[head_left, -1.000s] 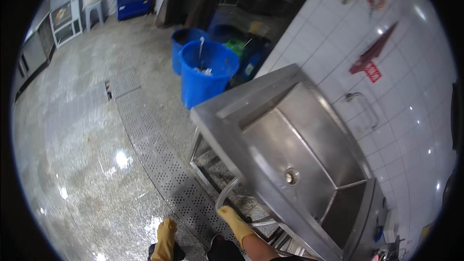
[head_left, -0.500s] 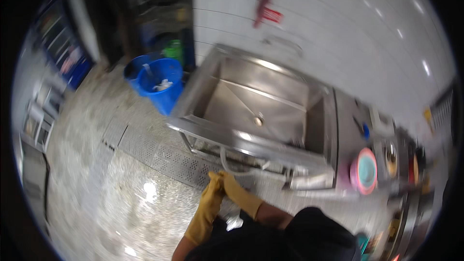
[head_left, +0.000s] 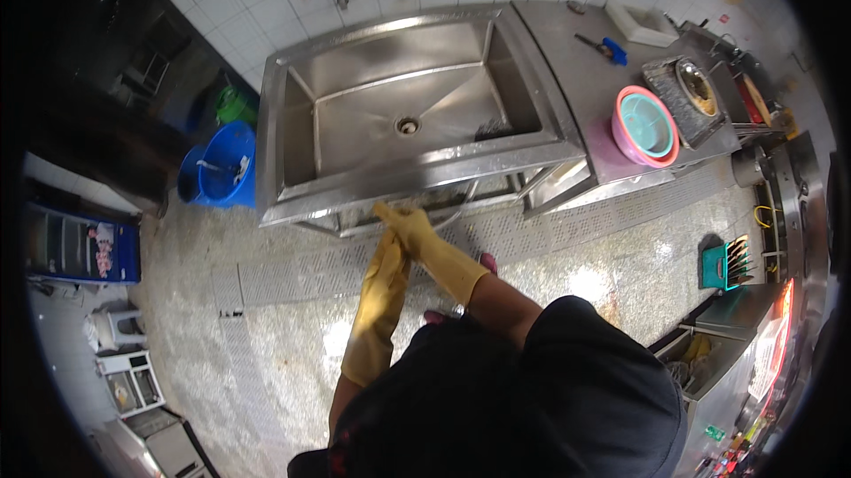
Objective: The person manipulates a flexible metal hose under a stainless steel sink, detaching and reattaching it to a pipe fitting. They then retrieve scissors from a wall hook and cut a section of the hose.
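Note:
Both my hands wear long yellow rubber gloves and meet in front of the steel sink's [head_left: 355,184] front rim. My right hand [head_left: 412,232] comes from the right and closes over the fingers of my left glove. Beneath it, my left hand [head_left: 386,264] points up and away from me, its fingers mostly covered. A yellow glove tip sticks out past the right hand; I cannot tell which glove it belongs to. The sink basin shows bare metal, a round drain [head_left: 407,126] and a dark patch of small bits [head_left: 494,129] at its right corner.
Blue buckets [head_left: 228,163] stand left of the sink, a green container [head_left: 232,106] behind. On the right counter [head_left: 567,62] are nested pink and turquoise basins [head_left: 645,126], a blue-ended tool [head_left: 613,51] and a tray with a metal bowl [head_left: 698,88]. A teal knife rack [head_left: 725,264] stands farther right.
My view has swung toward the right, bringing the counter and knife rack further in. My gloved hands stay together and now sit closer to the sink's front rim.

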A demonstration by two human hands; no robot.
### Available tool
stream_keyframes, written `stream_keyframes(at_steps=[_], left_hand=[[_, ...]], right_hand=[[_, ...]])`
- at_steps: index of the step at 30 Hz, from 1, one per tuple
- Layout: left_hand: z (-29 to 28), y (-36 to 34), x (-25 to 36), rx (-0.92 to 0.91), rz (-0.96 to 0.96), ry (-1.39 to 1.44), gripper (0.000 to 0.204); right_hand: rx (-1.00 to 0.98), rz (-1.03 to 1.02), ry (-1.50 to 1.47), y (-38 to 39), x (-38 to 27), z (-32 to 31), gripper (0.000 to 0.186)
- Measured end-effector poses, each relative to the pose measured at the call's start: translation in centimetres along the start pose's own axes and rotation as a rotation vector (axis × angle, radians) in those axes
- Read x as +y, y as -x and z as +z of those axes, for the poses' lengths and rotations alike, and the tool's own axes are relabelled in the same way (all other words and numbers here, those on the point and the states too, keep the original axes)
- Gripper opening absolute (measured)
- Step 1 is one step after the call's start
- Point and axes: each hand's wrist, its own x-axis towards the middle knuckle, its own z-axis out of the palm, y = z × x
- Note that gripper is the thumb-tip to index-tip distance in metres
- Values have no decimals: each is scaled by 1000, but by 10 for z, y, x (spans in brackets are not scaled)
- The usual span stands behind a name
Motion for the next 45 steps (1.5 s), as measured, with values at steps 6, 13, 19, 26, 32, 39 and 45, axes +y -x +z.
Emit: stream_keyframes(at_steps=[6,13,19,26,32,39,45], left_hand=[[13,2,-41,180,-83,-4,58],[-19,-16,-55,175,-35,-57,52],[55,-84,-51,193,-159,-146,60],[131,-100,-46,-97,-175,-267,66],[141,-118,-61,-155,-230,-382,76],[175,-146,-70,-335,-215,-520,76],[203,-222,-122,-418,-79,-687,66]], right_hand=[[8,-45,178,-32,-10,-50,63],[-323,-18,107,-60,-64,-97,47],[-262,-227,-286,-57,-36,-81,9],[-50,-184,-18,-59,-82,-131,13],[14,-124,60,-41,-119,-163,26],[91,-133,-48,-63,-137,-217,29],[318,-254,-44,-82,-200,-305,27]])
